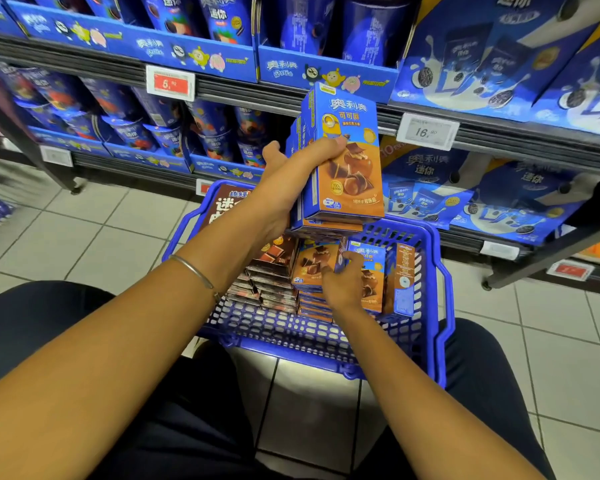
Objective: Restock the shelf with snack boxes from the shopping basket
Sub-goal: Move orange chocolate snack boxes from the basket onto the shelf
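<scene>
Left hand: your left hand grips the held stack of blue-and-orange snack boxes, thumb across the front face, raised above the shopping basket.
Right hand: your right hand is low in the basket, fingers curled on the left edge of an upright box.
Hands: well apart, 1 above the other.
Other stock: brown boxes lie stacked at the basket's left.
Long axis: the held stack stands upright, front facing you.
Key relation: the shelf lies far of both hands, beyond the basket's far rim. Your left hand is nearer, so it likely leads.
Slot: hidden behind the stack; you cannot tell its width.
</scene>
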A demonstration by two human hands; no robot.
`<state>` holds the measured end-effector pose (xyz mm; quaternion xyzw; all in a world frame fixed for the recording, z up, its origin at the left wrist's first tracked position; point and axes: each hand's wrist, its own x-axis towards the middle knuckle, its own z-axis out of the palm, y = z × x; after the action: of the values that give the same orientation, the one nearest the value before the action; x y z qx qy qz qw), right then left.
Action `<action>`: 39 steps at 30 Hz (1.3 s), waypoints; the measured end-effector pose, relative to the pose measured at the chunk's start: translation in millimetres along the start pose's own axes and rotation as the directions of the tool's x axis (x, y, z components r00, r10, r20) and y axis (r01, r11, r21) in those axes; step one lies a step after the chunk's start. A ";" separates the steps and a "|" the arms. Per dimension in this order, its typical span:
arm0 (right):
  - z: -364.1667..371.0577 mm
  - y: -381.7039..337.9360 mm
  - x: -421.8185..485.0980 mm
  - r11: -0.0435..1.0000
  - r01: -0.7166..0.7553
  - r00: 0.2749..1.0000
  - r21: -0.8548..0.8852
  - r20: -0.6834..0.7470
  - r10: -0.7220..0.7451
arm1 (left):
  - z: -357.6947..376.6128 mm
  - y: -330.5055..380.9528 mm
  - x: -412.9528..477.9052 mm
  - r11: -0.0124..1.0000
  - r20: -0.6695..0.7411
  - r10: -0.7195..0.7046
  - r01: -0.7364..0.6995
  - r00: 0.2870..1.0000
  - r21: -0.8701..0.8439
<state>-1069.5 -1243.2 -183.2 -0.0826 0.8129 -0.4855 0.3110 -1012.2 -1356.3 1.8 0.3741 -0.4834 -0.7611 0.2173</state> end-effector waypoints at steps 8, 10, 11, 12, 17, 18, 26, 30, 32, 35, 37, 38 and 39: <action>-52.0 -29.2 -11.4 0.890 0.163 0.964 0.427 -0.261 -0.052 | -3.5 7.2 8.3 1.000 0.030 0.008 -0.009 1.000 0.027; -72.2 -50.8 -16.4 0.845 0.221 0.939 0.487 -0.339 -0.051 | -5.1 9.7 9.3 0.999 0.020 0.027 -0.027 0.999 0.031; -82.1 -62.4 -18.9 0.814 0.255 0.929 0.522 -0.366 -0.057 | -6.1 10.6 9.6 0.999 0.013 0.038 -0.039 0.999 0.038; -92.2 -74.8 -21.3 0.774 0.285 0.924 0.565 -0.378 -0.064 | -6.7 11.3 9.9 0.998 0.009 0.050 -0.051 0.999 0.046; -121.3 -124.3 -32.2 0.534 0.223 0.973 0.816 -0.157 -0.167 | -7.8 10.8 9.3 0.997 0.008 0.061 -0.062 0.998 0.037; -121.3 -131.6 -34.1 0.519 0.203 0.974 0.831 -0.118 -0.192 | -7.3 10.1 9.7 0.997 0.010 0.060 -0.061 0.998 0.040; -97.7 -157.8 -42.2 0.672 0.159 0.949 0.723 0.076 -0.307 | -3.6 2.1 22.9 0.997 0.038 0.065 -0.067 0.997 0.044; -91.3 -167.3 -40.2 0.702 0.131 0.933 0.700 0.152 -0.325 | -4.9 1.1 33.6 0.999 0.062 0.035 -0.036 0.997 0.004; -85.5 -171.4 -36.2 0.726 0.138 0.929 0.673 0.167 -0.331 | -8.8 -0.3 40.7 0.999 0.067 0.034 -0.033 0.997 -0.009; -76.4 -179.5 -29.4 0.745 0.147 0.931 0.651 0.165 -0.327 | -17.7 -0.8 50.4 0.997 0.061 0.062 -0.060 0.996 -0.040; -71.5 -188.4 -25.6 0.754 0.132 0.938 0.643 0.165 -0.305 | -22.5 3.6 55.0 0.997 0.063 0.064 -0.061 0.996 -0.044; -69.2 -193.6 -24.6 0.764 0.123 0.940 0.633 0.173 -0.295 | -24.6 6.8 55.8 0.997 0.058 0.053 -0.050 0.997 -0.052; -68.4 -199.0 -25.2 0.780 0.113 0.941 0.616 0.186 -0.284 | -26.1 9.6 55.4 0.997 0.055 0.027 -0.023 0.998 -0.075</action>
<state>-1122.9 -1284.2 17.7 -0.1315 0.5554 -0.7306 0.3747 -1026.8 -1413.8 -16.1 0.3383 -0.4653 -0.7858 0.2268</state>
